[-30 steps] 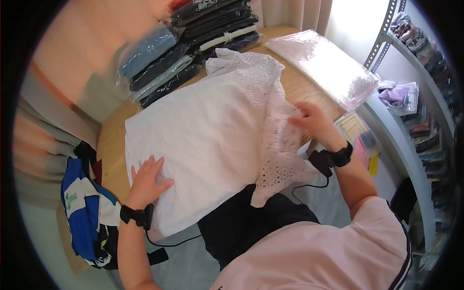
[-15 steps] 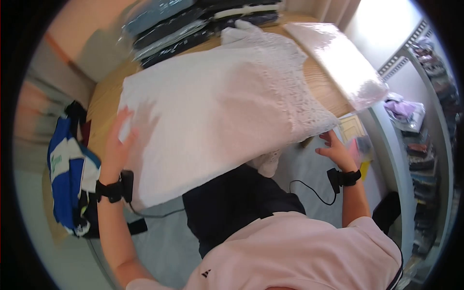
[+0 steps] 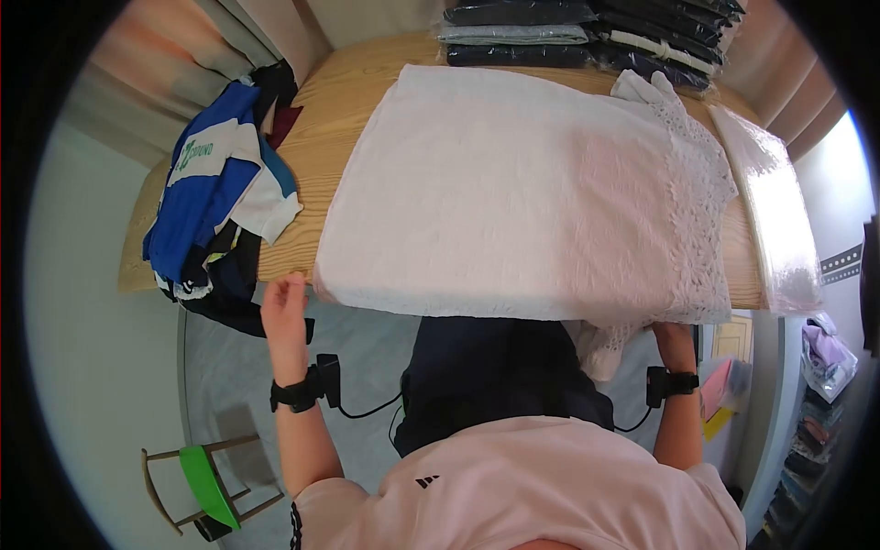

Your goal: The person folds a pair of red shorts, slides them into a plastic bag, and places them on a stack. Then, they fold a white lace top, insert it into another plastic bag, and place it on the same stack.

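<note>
White garment [image 3: 495, 192] near clear bags [image 3: 519, 56] of folded clothes [image 3: 518, 35], left grip [image 3: 285, 310] and right grip [image 3: 676, 344] unclear

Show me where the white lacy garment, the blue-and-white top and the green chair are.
White lacy garment [image 3: 518, 197]: head view, on the middle of its smooth spread cloth.
Blue-and-white top [image 3: 202, 191]: head view, on its blue body.
Green chair [image 3: 208, 486]: head view, on its green panel.

white garment [image 3: 477, 192], openwork-patterned edge [image 3: 704, 197] | blue-and-white sweatshirt [image 3: 206, 151] | tan, wood-grained tabletop [image 3: 316, 147]
</note>
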Available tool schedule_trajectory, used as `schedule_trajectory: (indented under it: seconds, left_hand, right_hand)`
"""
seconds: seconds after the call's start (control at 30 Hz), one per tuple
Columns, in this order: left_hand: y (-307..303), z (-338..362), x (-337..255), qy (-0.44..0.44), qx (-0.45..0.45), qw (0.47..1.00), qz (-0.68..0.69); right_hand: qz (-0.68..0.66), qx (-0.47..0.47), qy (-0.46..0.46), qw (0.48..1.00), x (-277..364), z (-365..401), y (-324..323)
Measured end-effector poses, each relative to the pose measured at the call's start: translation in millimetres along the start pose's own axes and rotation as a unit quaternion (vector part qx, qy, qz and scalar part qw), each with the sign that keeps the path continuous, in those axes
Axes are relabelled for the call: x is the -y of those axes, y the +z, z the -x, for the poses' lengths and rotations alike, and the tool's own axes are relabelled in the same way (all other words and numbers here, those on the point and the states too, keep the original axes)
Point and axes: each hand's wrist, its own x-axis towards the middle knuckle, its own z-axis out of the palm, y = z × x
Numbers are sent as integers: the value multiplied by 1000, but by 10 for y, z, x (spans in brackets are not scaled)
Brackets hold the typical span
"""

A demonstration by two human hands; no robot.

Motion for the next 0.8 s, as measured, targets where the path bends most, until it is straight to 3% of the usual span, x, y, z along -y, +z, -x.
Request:
schedule_trajectory:
  seconds: [0.07, 0.13, 0.2, 0.27, 0.3, 0.33, 0.37, 0.43, 0.47, 0.53, 0.57, 0.63, 0.67, 0.73, 0.8]
  left_hand:
    - [19, 38, 134, 29, -3, 997, -68]
    - [35, 89, 197, 2, 3, 995, -103]
    - [50, 115, 237, -46, 19, 988, -147]
    - [201, 193, 217, -11, 40, 996, -84]
    - [272, 237, 211, 16, 57, 998, -22]
    - [295, 261, 215, 17, 99, 995, -13]
    - [290, 272, 226, 17, 101, 995, -10]
    - [245, 265, 273, -77, 241, 967, -42]
    - [229, 277, 312, -75, 245, 966, -39]
    - [225, 299, 381, -128, 223, 960, 110]
    - [257, 317, 324, -128, 229, 959, 110]
    - [281, 413, 62, -123, 176, 960, 178]
    - [261, 418, -50, -129, 181, 955, 194]
    - [264, 417, -179, -118, 163, 962, 185]
    - [358, 479, -419, -69, 119, 970, 202]
  right_hand:
    - [62, -4, -29, 998, -36, 54, -66]
    - [164, -117, -140, 970, -164, 125, -139]
    - [143, -126, -155, 969, -26, 253, -291]
    - [124, -135, -168, 969, 81, 324, -378]
    - [-280, -104, -47, 953, 102, 343, -401]
    - [-635, -52, 81, 766, 126, 371, -440]
    - [-634, -55, 79, 768, 184, 400, -485]
    - [-537, -39, 61, 840, 330, 464, -579]
    - [-536, -44, 60, 841, 408, 493, -648]
    - [-302, -93, 62, 947, 542, 526, -793]
    - [-301, -98, 65, 946, 551, 512, -858]
    - [-466, -151, 123, 863, 562, 457, -1016]
    - [-463, -155, 130, 863, 700, 433, -1102]
    - [-717, -74, 141, 679, 1101, 390, -1281]
    - [-714, -85, 152, 678, 1216, 401, -1432]
